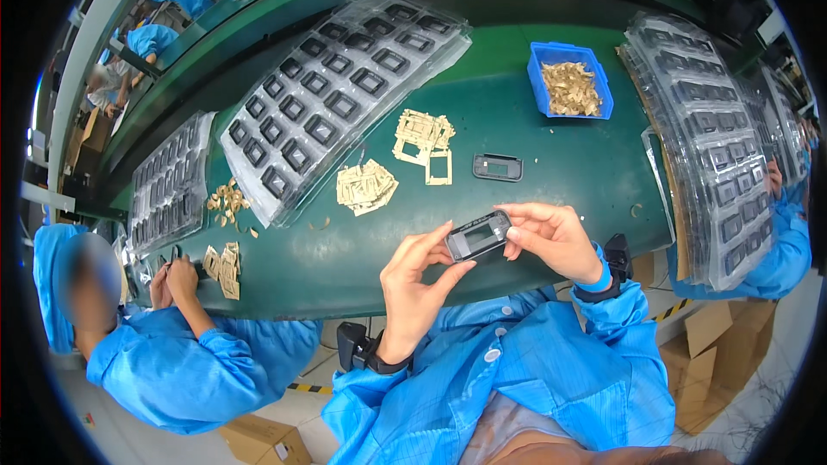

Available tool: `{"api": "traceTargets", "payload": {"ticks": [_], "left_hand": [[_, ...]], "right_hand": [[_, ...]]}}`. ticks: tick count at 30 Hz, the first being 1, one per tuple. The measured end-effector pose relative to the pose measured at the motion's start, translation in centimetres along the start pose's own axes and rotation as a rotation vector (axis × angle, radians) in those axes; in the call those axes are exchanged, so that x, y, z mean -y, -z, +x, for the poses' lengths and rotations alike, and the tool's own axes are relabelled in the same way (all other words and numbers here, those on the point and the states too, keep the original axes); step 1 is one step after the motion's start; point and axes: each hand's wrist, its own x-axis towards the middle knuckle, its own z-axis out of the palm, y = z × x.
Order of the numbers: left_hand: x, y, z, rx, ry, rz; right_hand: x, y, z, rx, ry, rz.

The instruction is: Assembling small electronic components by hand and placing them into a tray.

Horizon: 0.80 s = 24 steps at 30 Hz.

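Observation:
A small dark plastic housing (476,238) with a rectangular window is held level between my two hands, over the near edge of the green table. My left hand (418,271) pinches its left end between thumb and fingers. At the opposite end, my right hand (549,239) grips the upper right corner the same way. Beyond my hands a second dark housing (498,167) lies flat on the table. Left of it are a pile of cream rectangular frame pieces (422,137) and a stack of cream sheets (366,187).
A blue bin (609,108) holds tan scraps. Clear trays of dark frames (317,83) lie at the back left, and stacked trays (715,146) stand at the right. A co-worker's hands (178,280) work at the left. Cardboard boxes (719,362) are on the floor.

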Motion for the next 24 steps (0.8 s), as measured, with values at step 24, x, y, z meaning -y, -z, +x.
{"api": "traceTargets", "payload": {"ticks": [24], "left_hand": [[4.3, -2.0, 7.6, 0.237, -0.464, 0.659]], "right_hand": [[-3.4, 4.1, 5.6, -0.295, 0.734, -1.387]]}}
